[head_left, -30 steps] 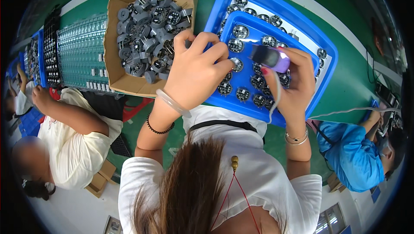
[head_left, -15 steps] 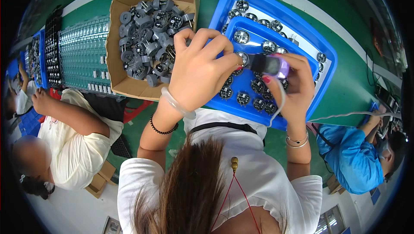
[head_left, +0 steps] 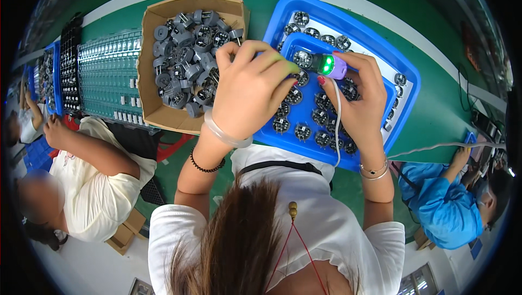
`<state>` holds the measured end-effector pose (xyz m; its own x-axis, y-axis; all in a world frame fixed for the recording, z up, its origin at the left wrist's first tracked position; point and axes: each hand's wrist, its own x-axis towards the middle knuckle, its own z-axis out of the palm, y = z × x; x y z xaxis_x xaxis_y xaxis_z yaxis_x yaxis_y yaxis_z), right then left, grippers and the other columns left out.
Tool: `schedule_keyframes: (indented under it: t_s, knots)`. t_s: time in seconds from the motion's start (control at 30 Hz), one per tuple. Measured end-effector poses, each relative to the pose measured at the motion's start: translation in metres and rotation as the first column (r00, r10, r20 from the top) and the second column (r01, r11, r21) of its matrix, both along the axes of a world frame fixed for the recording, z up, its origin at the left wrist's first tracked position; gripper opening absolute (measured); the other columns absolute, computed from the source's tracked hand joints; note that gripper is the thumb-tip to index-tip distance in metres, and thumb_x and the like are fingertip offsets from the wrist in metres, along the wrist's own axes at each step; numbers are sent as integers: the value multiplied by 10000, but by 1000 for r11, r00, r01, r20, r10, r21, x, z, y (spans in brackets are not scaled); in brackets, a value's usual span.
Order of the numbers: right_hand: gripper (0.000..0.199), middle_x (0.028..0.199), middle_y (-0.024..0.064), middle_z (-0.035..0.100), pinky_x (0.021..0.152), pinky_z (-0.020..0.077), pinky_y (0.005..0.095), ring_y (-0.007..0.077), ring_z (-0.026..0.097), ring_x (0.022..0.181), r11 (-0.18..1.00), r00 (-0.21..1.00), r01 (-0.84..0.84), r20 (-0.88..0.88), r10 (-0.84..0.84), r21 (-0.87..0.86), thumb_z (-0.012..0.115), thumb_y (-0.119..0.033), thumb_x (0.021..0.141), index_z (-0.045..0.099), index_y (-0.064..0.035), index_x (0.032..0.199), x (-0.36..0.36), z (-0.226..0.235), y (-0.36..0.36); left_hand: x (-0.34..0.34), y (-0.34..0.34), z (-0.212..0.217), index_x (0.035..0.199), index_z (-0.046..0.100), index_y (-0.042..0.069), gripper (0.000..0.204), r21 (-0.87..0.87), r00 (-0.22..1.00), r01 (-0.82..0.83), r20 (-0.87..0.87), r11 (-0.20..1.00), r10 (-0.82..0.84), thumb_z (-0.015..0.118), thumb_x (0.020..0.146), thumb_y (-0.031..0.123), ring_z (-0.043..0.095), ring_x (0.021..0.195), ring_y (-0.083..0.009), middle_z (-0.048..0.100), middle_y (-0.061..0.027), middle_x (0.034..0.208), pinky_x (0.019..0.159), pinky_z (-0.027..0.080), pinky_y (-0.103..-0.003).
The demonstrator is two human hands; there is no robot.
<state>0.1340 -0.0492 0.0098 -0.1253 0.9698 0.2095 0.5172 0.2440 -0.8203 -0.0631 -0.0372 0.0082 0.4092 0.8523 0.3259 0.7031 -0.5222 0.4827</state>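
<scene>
My right hand (head_left: 363, 99) grips a small purple corded tool (head_left: 333, 66) that shows a green light, its tip against a round silver-topped part (head_left: 302, 59). My left hand (head_left: 251, 89) curls over the left side of the blue tray (head_left: 405, 96), fingertips next to that same part; whether it pinches the part is hidden. Several round parts (head_left: 304, 132) lie in rows in the tray. The tool's white cable (head_left: 338, 126) runs down past my right wrist.
A cardboard box (head_left: 149, 77) of grey round parts stands left of the tray on the green table (head_left: 435, 115). Green trays of small pieces (head_left: 109, 77) lie further left. A person in white sits at left, a person in blue at right.
Both hands have shifted up toward the tray's far end, and the tool's light now glows green instead of pinkish.
</scene>
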Motion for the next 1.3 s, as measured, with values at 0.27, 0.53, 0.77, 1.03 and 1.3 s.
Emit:
schedule_keyframes:
  t_s: [0.27,0.53,0.77,1.03,1.3]
  knots:
    - [382,1009,116,567,799,535,293,218,611,915,1000,995,15,-96,-14,1,751,-6,695,607,-14,1049,4,6,-2,6,8,9,841,660,161,164,1,999,-28,19,1000,28,732,693,157,522,958,-195,585,26,930,853,292,-374]
    - [401,980,124,597,886,451,325,217,583,982,889,727,440,-529,-437,-130,625,-143,854,462,23,1180,41,-4,-40,22,13,-2,775,672,159,92,95,999,-11,-31,995,14,709,699,124,516,925,-181,579,46,873,815,307,-379]
    - [424,908,131,538,677,520,386,289,606,795,883,278,306,-854,-440,-355,518,-283,848,462,7,1151,84,3,-93,11,4,9,1046,648,119,358,-53,999,54,5,997,-54,725,698,82,515,987,-243,554,-64,1053,857,376,-380]
    - [248,725,34,599,436,436,225,87,544,514,767,842,355,-174,-511,-534,666,-54,782,571,-21,1009,84,1,-118,2,-15,21,1005,605,42,173,-272,992,-125,-59,954,113,601,841,95,621,658,-341,634,-158,787,583,489,-407]
    - [302,810,196,623,692,480,391,361,617,771,849,908,357,-69,-413,-389,704,-163,674,588,-12,909,90,-18,-114,6,-15,3,1156,561,-1,312,-196,956,-138,-284,971,79,582,858,89,585,551,-276,584,-133,642,532,453,-368]
